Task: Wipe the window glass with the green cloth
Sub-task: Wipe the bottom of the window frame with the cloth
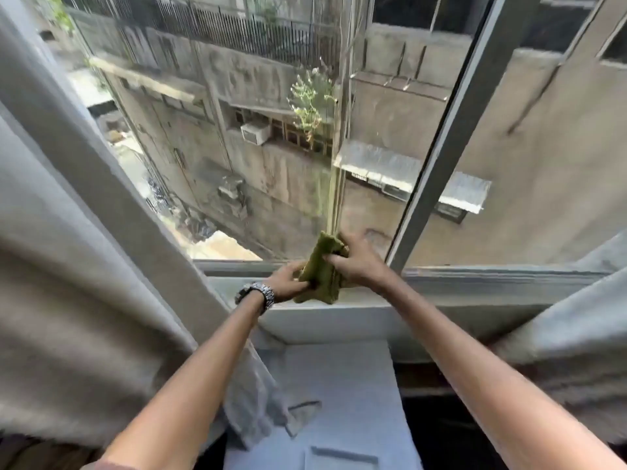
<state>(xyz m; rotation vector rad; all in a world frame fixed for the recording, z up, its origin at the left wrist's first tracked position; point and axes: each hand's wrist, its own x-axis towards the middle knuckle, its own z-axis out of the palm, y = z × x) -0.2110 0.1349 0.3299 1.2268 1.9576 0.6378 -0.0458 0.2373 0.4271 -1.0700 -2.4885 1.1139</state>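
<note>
A crumpled green cloth (321, 269) is held at the bottom of the window glass (237, 147), just above the sill. My left hand (288, 283), with a metal watch on its wrist, grips the cloth's lower left part. My right hand (356, 261) grips its upper right part, fingers near the glass. Both arms reach forward from the bottom of the view. The cloth's top edge lies close to the pane; I cannot tell if it touches.
A grey window frame bar (451, 130) slants up right of the hands. The white sill (339, 317) runs below them. Grey curtains hang at left (84, 249) and right (559, 334). A white surface (339, 385) lies under my arms. Buildings show outside.
</note>
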